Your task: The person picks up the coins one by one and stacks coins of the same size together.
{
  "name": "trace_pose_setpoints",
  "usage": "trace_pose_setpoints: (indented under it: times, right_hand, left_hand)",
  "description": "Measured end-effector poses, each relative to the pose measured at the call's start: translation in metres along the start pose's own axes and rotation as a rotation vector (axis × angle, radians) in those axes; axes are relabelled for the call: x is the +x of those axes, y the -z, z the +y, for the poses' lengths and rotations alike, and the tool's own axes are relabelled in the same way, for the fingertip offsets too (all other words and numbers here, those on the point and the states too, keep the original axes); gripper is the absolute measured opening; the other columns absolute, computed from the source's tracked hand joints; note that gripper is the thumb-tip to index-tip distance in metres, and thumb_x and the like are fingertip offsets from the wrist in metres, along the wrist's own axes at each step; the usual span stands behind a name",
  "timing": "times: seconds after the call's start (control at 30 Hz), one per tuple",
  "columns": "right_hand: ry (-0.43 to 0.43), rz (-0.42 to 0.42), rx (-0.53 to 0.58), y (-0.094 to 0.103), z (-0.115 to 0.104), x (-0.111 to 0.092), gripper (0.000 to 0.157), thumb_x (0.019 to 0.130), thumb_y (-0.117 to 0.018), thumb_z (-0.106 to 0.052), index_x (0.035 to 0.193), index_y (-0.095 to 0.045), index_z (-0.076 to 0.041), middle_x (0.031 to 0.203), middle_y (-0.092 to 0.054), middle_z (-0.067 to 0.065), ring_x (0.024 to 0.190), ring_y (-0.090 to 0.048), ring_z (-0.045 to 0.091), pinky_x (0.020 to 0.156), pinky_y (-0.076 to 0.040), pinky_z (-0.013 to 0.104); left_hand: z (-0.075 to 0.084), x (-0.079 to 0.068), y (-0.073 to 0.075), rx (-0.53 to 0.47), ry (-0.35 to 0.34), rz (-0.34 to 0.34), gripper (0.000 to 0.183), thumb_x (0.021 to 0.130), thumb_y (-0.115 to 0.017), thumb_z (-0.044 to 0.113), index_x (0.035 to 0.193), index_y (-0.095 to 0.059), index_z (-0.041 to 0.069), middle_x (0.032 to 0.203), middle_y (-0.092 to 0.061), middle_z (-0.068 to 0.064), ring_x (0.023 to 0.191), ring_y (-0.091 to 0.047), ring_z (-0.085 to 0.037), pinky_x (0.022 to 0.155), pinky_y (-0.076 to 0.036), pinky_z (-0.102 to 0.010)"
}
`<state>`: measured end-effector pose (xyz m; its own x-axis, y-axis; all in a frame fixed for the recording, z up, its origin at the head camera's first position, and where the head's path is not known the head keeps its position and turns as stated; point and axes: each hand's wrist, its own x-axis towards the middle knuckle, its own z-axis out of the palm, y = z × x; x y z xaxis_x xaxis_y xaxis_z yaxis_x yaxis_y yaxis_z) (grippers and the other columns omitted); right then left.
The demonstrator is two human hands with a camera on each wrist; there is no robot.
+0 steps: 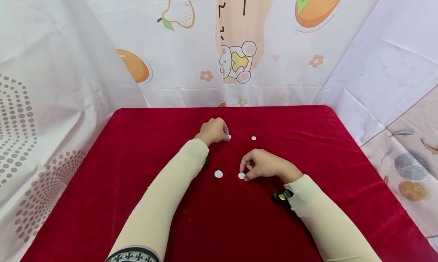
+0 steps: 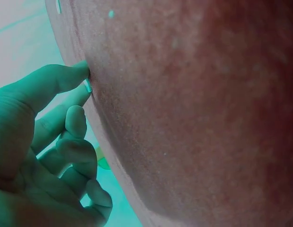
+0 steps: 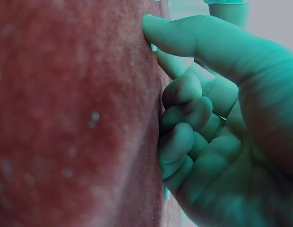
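My left hand [image 1: 213,131] is toward the far side of the red cloth, its thumb and index finger pinching a small white disc [image 1: 229,137]. In the left wrist view, the edge of this disc [image 2: 88,86] shows between the fingertips, right at the cloth. Nearer to me, the right hand [image 1: 265,164] pinches another white disc [image 1: 241,175] between thumb and index finger, with the other fingers curled in. Part of that disc [image 3: 153,47] peeks out under the thumb in the right wrist view. Thumb and fingers hide some of both discs.
A third white disc [image 1: 218,174] lies left of the right hand, and a fourth disc [image 1: 254,138] lies right of the left hand. Red cloth [image 1: 143,148] covers the table, slightly wrinkled at right. A printed white curtain [image 1: 191,56] hangs behind the far edge.
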<state>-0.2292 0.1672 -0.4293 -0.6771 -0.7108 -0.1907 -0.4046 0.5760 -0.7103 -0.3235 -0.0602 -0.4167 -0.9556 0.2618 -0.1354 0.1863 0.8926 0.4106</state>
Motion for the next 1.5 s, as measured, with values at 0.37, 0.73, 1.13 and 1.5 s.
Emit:
trace_pose_setpoints:
  times: [0.37,0.73,1.13,1.5]
  right_hand:
    - [-0.014,0.012,-0.012,-0.001,0.003,0.0,0.016,0.079,-0.089,-0.018,0.087,-0.078,-0.027,0.058,-0.053,-0.006,0.053,-0.044,0.005,0.055,-0.04,0.021]
    - [-0.011,0.014,-0.01,-0.002,0.002,0.0,0.014,0.079,-0.09,-0.019,0.084,-0.079,-0.026,0.06,-0.058,-0.005,0.055,-0.048,0.005,0.055,-0.042,0.022]
    - [0.014,0.013,-0.01,-0.002,0.001,-0.001,0.013,0.079,-0.089,-0.018,0.083,-0.079,-0.025,0.061,-0.059,-0.004,0.055,-0.05,0.005,0.056,-0.044,0.023]
    - [0.042,0.015,0.006,-0.003,0.002,0.001,0.014,0.079,-0.09,-0.016,0.082,-0.079,-0.023,0.061,-0.06,-0.004,0.055,-0.05,0.006,0.055,-0.043,0.022]
  left_hand:
    - [-0.003,-0.008,0.006,0.042,-0.056,0.054,0.015,0.086,-0.083,0.037,0.076,-0.076,0.027,0.079,-0.07,0.012,0.087,-0.063,-0.015,0.102,-0.043,-0.053]
    - [-0.01,-0.018,0.018,0.043,-0.1,0.158,0.013,0.085,-0.079,0.039,0.079,-0.077,0.028,0.072,-0.067,0.01,0.079,-0.061,-0.012,0.094,-0.043,-0.047]
    - [-0.014,-0.035,0.016,0.017,-0.156,0.216,0.013,0.084,-0.08,0.039,0.078,-0.075,0.029,0.076,-0.065,0.01,0.075,-0.06,-0.01,0.085,-0.04,-0.042]
    - [-0.01,-0.056,0.018,-0.039,-0.184,0.238,0.009,0.082,-0.08,0.037,0.08,-0.076,0.029,0.08,-0.065,0.01,0.077,-0.06,-0.009,0.086,-0.04,-0.041]
